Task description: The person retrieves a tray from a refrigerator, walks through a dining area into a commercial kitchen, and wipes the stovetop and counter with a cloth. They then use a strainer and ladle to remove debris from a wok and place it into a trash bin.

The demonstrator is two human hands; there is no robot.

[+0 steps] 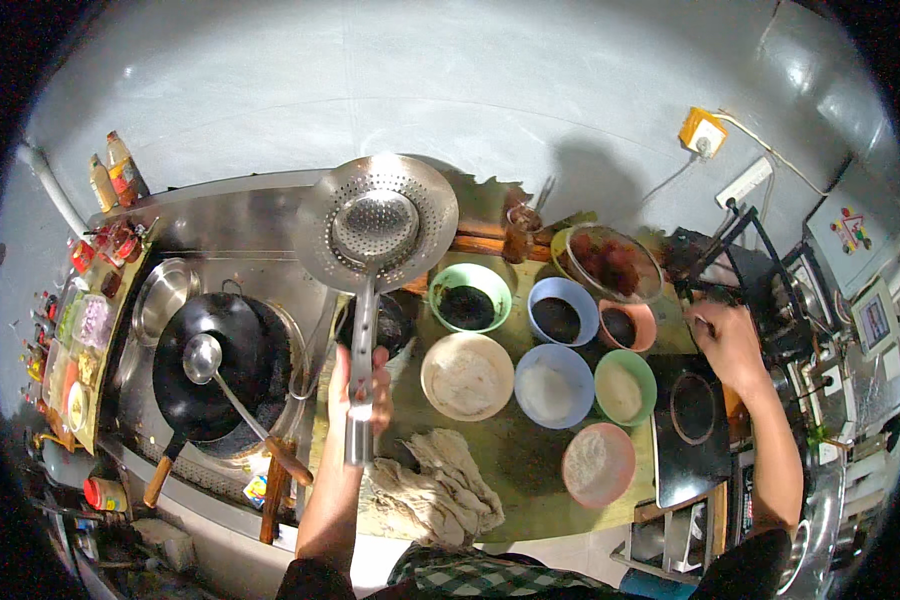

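Note:
My left hand grips the handle of a perforated metal skimmer, held up over the counter; a smaller round metal piece lies in its bowl. At the right, my right hand is bent beside a black rack, above an induction cooktop; I cannot tell whether its fingers hold anything. Between the hands stand bowls: a green bowl and a blue bowl with dark liquid, and a cream bowl, a blue bowl and a pink bowl with white powders.
A black wok with a ladle across it sits on the stove at the left. Near the counter's front edge lies a crumpled cloth. A clear bowl of dark red food stands at the back. Ingredient containers line the far left.

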